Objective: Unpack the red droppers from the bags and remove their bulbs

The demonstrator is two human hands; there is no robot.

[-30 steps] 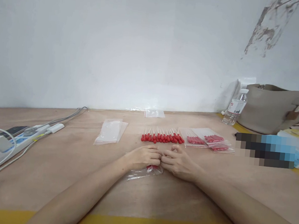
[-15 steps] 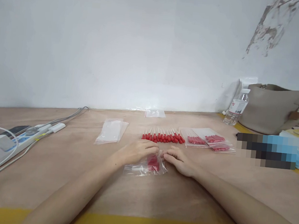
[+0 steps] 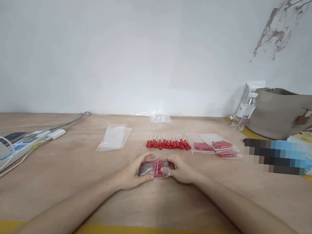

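Head view. A small clear bag (image 3: 155, 167) with red-tipped sticks inside sits on the table (image 3: 65, 170), centre, a little nearer than the loose row of red-tipped sticks (image 3: 168, 143). Both hands grip it, one at each end: the left hand (image 3: 131, 174) curls around the left end, thumb on the near edge and fingers over the far edge; the right hand (image 3: 180, 169) pinches the right end, fingertips over the red tips. The bag's long axis runs left to right, parallel to the near table edge; the red tips crowd toward the right-hand end, the pale left part is less clear through the plastic. The bag lies directly between the hands, neither one closer than the other. Whether it rests on the wood or is raised slightly cannot be told. Empty clear bags (image 3: 115, 137) lie far-left of the hands; filled bags (image 3: 215, 146) lie far-right, just beside the loose row.
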